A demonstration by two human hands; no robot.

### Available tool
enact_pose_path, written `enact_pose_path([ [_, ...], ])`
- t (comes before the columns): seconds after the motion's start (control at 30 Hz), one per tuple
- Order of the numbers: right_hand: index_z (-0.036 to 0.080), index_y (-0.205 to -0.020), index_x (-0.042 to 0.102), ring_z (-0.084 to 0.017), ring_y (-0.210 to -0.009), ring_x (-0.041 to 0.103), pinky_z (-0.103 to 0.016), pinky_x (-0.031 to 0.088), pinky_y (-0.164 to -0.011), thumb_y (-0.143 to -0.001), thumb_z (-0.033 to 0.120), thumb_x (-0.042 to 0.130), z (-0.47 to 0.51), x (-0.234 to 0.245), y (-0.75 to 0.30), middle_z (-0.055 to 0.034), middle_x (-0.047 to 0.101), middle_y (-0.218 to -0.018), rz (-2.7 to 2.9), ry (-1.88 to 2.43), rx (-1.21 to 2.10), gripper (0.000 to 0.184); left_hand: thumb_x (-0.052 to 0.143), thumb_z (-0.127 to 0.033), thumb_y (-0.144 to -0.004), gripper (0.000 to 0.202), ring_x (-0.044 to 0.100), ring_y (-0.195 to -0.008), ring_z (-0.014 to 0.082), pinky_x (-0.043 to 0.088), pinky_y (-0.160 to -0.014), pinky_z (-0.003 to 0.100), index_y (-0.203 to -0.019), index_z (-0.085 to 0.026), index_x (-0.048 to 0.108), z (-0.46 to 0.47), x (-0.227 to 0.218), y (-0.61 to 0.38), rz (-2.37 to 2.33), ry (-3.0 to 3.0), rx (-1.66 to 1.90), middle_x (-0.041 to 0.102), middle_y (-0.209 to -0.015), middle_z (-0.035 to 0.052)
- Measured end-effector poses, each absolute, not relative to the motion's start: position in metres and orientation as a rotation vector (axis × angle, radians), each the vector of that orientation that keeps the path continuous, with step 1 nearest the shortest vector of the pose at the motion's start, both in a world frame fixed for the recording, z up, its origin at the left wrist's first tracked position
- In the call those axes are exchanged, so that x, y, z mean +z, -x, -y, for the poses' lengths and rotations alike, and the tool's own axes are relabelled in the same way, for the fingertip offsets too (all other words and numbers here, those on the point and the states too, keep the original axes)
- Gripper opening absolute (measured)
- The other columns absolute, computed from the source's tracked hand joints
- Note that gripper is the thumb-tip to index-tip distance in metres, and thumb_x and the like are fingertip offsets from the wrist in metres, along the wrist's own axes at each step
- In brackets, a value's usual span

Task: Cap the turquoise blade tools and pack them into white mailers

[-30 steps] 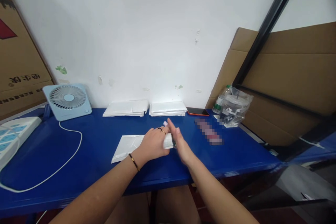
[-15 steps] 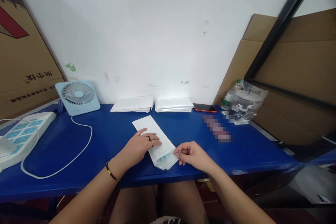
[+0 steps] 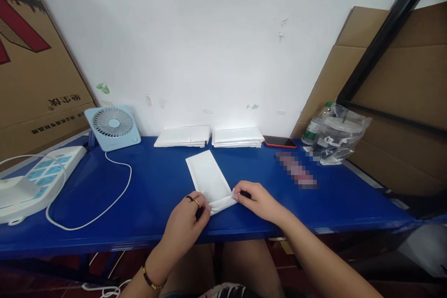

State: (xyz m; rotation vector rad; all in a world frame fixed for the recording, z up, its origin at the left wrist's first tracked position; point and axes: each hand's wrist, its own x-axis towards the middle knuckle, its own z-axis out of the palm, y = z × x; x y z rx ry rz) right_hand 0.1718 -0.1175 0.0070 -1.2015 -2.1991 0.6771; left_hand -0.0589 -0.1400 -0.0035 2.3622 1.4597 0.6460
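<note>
A white padded envelope (image 3: 210,174) lies slanted on the blue table near its front edge. Its near end is turned over into a narrow folded strip. My left hand (image 3: 190,214) pinches the left corner of that fold between thumb and fingers. At the fold's right corner, my right hand (image 3: 256,199) has thumb and fingertips closed on the edge. Whatever is inside the envelope is hidden by the fold.
Two stacks of white envelopes, a left stack (image 3: 181,136) and a right stack (image 3: 238,137), sit by the wall. A phone (image 3: 280,142), a bagged cup (image 3: 338,135) and a bottle (image 3: 312,128) stand right. Left are a fan (image 3: 113,126), its cable and a power strip (image 3: 52,174).
The envelope's near end, open before with something pale blue showing, is now folded over. My left hand has moved from the envelope's middle down to the left corner. The view has shifted slightly.
</note>
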Motion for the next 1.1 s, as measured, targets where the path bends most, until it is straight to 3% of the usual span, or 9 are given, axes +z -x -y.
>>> enact_pose_path([
  [0.1,0.019,-0.079,0.058,-0.016,-0.077,0.056,-0.027,0.043,-0.068,-0.086,0.025,0.049,0.116,0.002,-0.16,-0.0019,0.062,-0.081,2.159,1.338,0.505,0.013,0.042,-0.029,-0.085,0.02,0.054,-0.066,0.0144,0.038,-0.061,0.026,-0.068,-0.02,0.049,0.134,-0.006,0.056,-1.663,-2.258,0.621,0.058,-0.076,0.001],
  [0.27,0.02,-0.099,0.06,-0.024,-0.102,0.05,-0.038,0.04,-0.084,-0.086,0.025,0.049,0.13,-0.004,-0.146,-0.0098,0.059,-0.108,2.285,1.162,-0.112,0.017,0.046,-0.025,-0.077,0.018,0.051,-0.06,0.0135,0.031,-0.056,0.025,-0.059,-0.019,0.047,0.123,-0.005,0.057,-1.732,-2.18,0.599,0.056,-0.063,-0.0006],
  [0.43,0.015,-0.113,0.056,-0.024,-0.101,0.052,-0.038,0.04,-0.083,-0.087,0.025,0.051,0.136,-0.008,-0.13,-0.0102,0.063,-0.102,2.469,0.891,-0.452,0.029,0.049,-0.023,-0.068,0.017,0.047,-0.054,0.0114,0.03,-0.053,0.024,-0.052,-0.018,0.044,0.103,-0.007,0.065,-1.604,-1.949,0.668,0.049,-0.052,-0.0033],
  [0.63,0.013,-0.108,0.059,-0.021,-0.096,0.058,-0.032,0.045,-0.077,-0.087,0.011,0.048,0.123,0.001,-0.123,-0.0079,0.067,-0.096,2.39,0.771,-0.684,0.025,0.057,-0.029,-0.066,0.02,0.048,-0.049,0.0092,0.04,-0.051,0.022,-0.057,-0.017,0.044,0.098,0.006,0.068,-1.124,-1.302,0.73,0.048,-0.052,-0.0046],
  [0.77,0.017,-0.106,0.062,-0.018,-0.091,0.061,-0.028,0.049,-0.075,-0.087,0.013,0.047,0.108,0.029,-0.136,-0.0081,0.068,-0.096,2.201,0.806,-0.46,0.025,0.057,-0.044,-0.076,0.028,0.055,-0.059,0.0118,0.044,-0.057,0.024,-0.079,-0.016,0.052,0.1,0.022,0.08,-0.968,-1.149,1.034,0.055,-0.065,-0.0003],
  [0.9,0.019,-0.096,0.066,-0.019,-0.083,0.063,-0.03,0.049,-0.072,-0.082,0.03,0.057,0.059,0.062,-0.136,-0.0059,0.069,-0.091,1.738,1.052,0.089,0.021,0.055,-0.042,-0.08,0.026,0.051,-0.065,0.0102,0.04,-0.058,0.021,-0.091,-0.019,0.051,0.091,0.018,0.102,-1.035,-1.135,1.429,0.053,-0.071,-0.0016],
  [1.0,0.015,-0.101,0.065,-0.021,-0.083,0.064,-0.031,0.05,-0.071,-0.079,0.038,0.058,-0.004,0.072,-0.113,-0.0073,0.07,-0.093,1.524,1.008,0.498,0.033,0.054,-0.042,-0.081,0.027,0.046,-0.062,0.0097,0.037,-0.058,0.021,-0.096,-0.02,0.051,0.086,0.007,0.11,-1.138,-1.187,1.414,0.051,-0.067,-0.0028],
  [1.1,0.012,-0.105,0.062,-0.017,-0.073,0.065,-0.027,0.05,-0.065,-0.08,0.038,0.054,-0.069,0.067,-0.078,-0.0072,0.07,-0.089,1.414,1.323,0.643,0.037,0.054,-0.043,-0.081,0.03,0.047,-0.064,0.0111,0.038,-0.06,0.023,-0.099,-0.02,0.05,0.086,0.001,0.111,-1.168,-1.28,1.338,0.052,-0.069,-0.0018],
])
